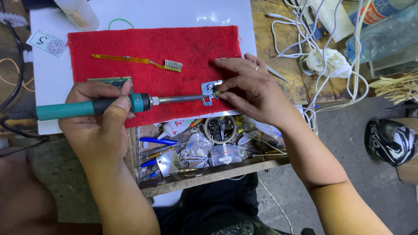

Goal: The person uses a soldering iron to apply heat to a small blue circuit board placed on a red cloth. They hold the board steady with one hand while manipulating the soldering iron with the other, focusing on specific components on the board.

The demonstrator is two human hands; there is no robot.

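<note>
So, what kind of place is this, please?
Probably a small electronics repair bench. The left hand holds a soldering iron to a small metal part on a red towel, above an open drawer of tools.

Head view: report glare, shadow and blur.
Head view: glare on the white board above the red towel; soft shadow under the right hand; left hand, soldering iron and metal part sharp; floor dim; edges slightly bowed.

red towel [174, 48]: rough cloth | soldering iron [109, 104]: matt teal plastic, metal shaft | toothbrush [135, 61]: glossy amber plastic
</note>
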